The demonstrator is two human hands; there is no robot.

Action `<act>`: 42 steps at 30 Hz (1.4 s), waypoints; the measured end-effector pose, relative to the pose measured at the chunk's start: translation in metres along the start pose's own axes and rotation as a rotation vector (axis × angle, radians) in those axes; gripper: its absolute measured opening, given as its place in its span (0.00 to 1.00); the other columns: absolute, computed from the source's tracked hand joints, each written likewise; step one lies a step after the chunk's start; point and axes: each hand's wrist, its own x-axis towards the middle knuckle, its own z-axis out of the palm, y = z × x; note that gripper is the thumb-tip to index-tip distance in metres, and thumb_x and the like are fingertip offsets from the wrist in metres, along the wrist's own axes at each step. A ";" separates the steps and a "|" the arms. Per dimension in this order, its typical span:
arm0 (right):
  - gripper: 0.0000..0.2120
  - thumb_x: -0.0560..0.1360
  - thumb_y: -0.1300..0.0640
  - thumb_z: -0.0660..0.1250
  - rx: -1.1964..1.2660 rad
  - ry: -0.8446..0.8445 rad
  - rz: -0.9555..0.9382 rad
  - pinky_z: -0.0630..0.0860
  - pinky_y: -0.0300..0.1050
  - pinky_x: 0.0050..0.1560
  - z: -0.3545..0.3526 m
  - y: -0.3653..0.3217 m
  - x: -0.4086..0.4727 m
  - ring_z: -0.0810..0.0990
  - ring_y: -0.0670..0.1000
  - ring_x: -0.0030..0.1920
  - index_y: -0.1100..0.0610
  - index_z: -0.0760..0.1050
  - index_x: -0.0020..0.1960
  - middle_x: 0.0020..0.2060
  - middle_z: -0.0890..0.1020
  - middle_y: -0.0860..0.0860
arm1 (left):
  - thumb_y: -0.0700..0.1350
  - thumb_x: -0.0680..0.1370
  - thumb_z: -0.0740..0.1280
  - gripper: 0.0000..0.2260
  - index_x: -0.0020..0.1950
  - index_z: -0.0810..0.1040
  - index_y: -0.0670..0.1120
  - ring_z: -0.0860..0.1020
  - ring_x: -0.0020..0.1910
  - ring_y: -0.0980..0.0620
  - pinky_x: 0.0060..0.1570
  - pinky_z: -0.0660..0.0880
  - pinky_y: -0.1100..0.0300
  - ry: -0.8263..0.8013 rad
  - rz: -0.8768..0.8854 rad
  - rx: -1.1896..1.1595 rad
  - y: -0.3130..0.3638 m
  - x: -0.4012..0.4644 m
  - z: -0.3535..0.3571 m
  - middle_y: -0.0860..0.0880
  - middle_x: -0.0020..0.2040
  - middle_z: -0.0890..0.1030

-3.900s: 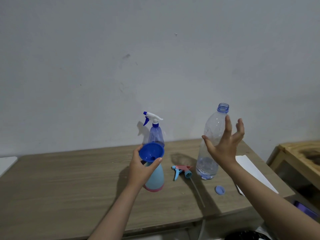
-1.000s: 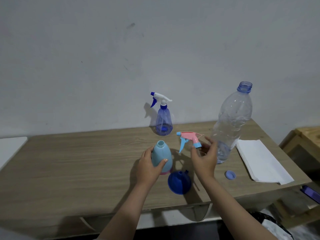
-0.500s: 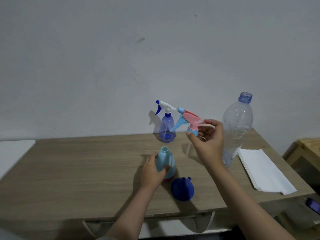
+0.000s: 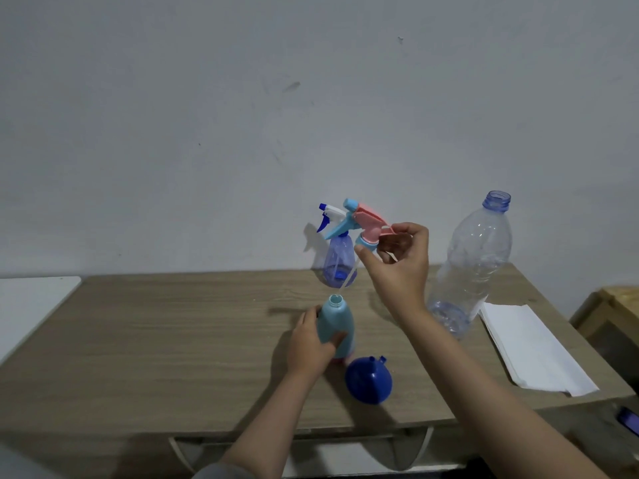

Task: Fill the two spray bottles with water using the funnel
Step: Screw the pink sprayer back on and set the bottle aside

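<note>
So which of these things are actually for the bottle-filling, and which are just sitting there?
For the job:
- light blue spray bottle, held by the left hand
- pink trigger head, in the right hand
- purple spray bottle
- blue funnel
- big water bottle

Just lying about:
- white paper

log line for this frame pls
left hand: holds light blue bottle, uncapped | right hand: pink sprayer head above its mouth | funnel: upside down on table
</note>
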 end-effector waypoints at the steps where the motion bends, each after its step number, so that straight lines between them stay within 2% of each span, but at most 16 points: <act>1: 0.25 0.65 0.66 0.76 -0.018 -0.009 0.005 0.77 0.37 0.44 0.001 0.005 -0.002 0.79 0.47 0.43 0.47 0.67 0.50 0.45 0.80 0.51 | 0.57 0.69 0.74 0.29 0.67 0.70 0.52 0.77 0.57 0.54 0.47 0.72 0.60 0.001 0.003 -0.003 0.000 0.000 0.000 0.54 0.62 0.77; 6: 0.24 0.64 0.64 0.77 -0.120 -0.085 0.081 0.77 0.38 0.44 0.002 0.032 -0.010 0.81 0.47 0.43 0.47 0.67 0.49 0.46 0.80 0.51 | 0.57 0.70 0.73 0.30 0.68 0.70 0.51 0.76 0.58 0.54 0.51 0.75 0.59 0.005 0.013 -0.005 0.001 -0.001 0.000 0.55 0.62 0.76; 11: 0.24 0.63 0.64 0.79 -0.200 -0.181 0.198 0.76 0.36 0.42 0.004 0.057 -0.018 0.81 0.46 0.42 0.49 0.68 0.48 0.43 0.82 0.50 | 0.57 0.69 0.75 0.28 0.66 0.72 0.52 0.76 0.57 0.55 0.46 0.69 0.64 0.025 0.009 -0.040 0.001 -0.002 -0.002 0.56 0.60 0.77; 14: 0.24 0.62 0.65 0.79 -0.260 -0.276 0.264 0.79 0.40 0.44 0.001 0.070 -0.022 0.82 0.47 0.43 0.50 0.69 0.49 0.43 0.82 0.50 | 0.57 0.68 0.75 0.27 0.65 0.73 0.54 0.77 0.57 0.56 0.43 0.67 0.67 0.034 -0.004 -0.052 0.000 -0.003 -0.002 0.58 0.60 0.77; 16: 0.24 0.63 0.64 0.79 -0.286 -0.307 0.300 0.80 0.41 0.45 -0.001 0.076 -0.025 0.83 0.48 0.44 0.52 0.70 0.50 0.43 0.82 0.50 | 0.57 0.68 0.75 0.28 0.66 0.72 0.54 0.77 0.58 0.55 0.45 0.68 0.66 0.039 -0.018 -0.053 -0.001 -0.003 -0.002 0.55 0.61 0.78; 23: 0.23 0.64 0.61 0.79 -0.370 -0.361 0.270 0.77 0.36 0.41 -0.002 0.081 -0.030 0.82 0.45 0.45 0.48 0.70 0.49 0.43 0.82 0.46 | 0.59 0.71 0.72 0.30 0.70 0.70 0.53 0.76 0.61 0.54 0.46 0.66 0.67 0.021 -0.043 -0.016 0.001 -0.006 -0.003 0.53 0.63 0.78; 27: 0.24 0.63 0.58 0.80 -0.452 -0.406 0.218 0.79 0.39 0.41 0.000 0.080 -0.027 0.81 0.44 0.43 0.49 0.69 0.51 0.44 0.80 0.44 | 0.57 0.71 0.73 0.28 0.69 0.70 0.53 0.75 0.60 0.57 0.36 0.64 0.74 0.020 -0.019 -0.019 0.003 -0.010 -0.004 0.55 0.63 0.76; 30: 0.27 0.61 0.58 0.81 -0.429 -0.362 0.232 0.79 0.39 0.42 0.002 0.084 -0.030 0.80 0.43 0.42 0.52 0.70 0.54 0.45 0.80 0.43 | 0.57 0.70 0.74 0.26 0.65 0.72 0.53 0.76 0.57 0.58 0.34 0.64 0.76 0.040 -0.014 -0.024 0.003 -0.010 -0.005 0.57 0.61 0.78; 33: 0.28 0.62 0.57 0.80 -0.389 -0.394 0.268 0.76 0.33 0.42 0.001 0.087 -0.032 0.79 0.42 0.45 0.51 0.71 0.57 0.47 0.79 0.43 | 0.58 0.69 0.74 0.26 0.64 0.73 0.54 0.77 0.56 0.58 0.33 0.64 0.76 0.041 -0.025 -0.027 0.004 -0.010 -0.005 0.57 0.59 0.79; 35: 0.20 0.65 0.59 0.79 -0.370 -0.462 0.267 0.74 0.30 0.43 -0.002 0.089 -0.031 0.78 0.42 0.46 0.49 0.75 0.53 0.46 0.80 0.43 | 0.59 0.69 0.73 0.25 0.64 0.73 0.54 0.77 0.56 0.58 0.32 0.64 0.76 0.042 -0.023 -0.023 0.005 -0.011 -0.006 0.57 0.59 0.78; 38: 0.13 0.66 0.63 0.77 -0.311 -0.426 0.312 0.76 0.38 0.47 -0.007 0.095 -0.031 0.80 0.47 0.44 0.51 0.78 0.44 0.42 0.82 0.47 | 0.58 0.70 0.73 0.25 0.64 0.72 0.54 0.77 0.55 0.58 0.33 0.64 0.76 0.042 -0.015 -0.029 0.004 -0.011 -0.006 0.57 0.59 0.79; 40: 0.12 0.64 0.64 0.78 -0.275 -0.365 0.368 0.76 0.38 0.45 -0.007 0.099 -0.031 0.79 0.48 0.42 0.55 0.76 0.41 0.39 0.81 0.49 | 0.56 0.70 0.74 0.25 0.64 0.73 0.53 0.78 0.55 0.57 0.33 0.66 0.77 0.048 -0.021 -0.041 0.004 -0.011 -0.005 0.56 0.58 0.79; 42: 0.14 0.63 0.61 0.79 -0.278 -0.360 0.380 0.75 0.37 0.44 -0.007 0.102 -0.033 0.79 0.46 0.42 0.55 0.75 0.42 0.40 0.80 0.49 | 0.55 0.69 0.75 0.24 0.63 0.74 0.52 0.77 0.55 0.57 0.34 0.67 0.78 0.052 -0.022 -0.047 0.004 -0.011 -0.005 0.56 0.58 0.79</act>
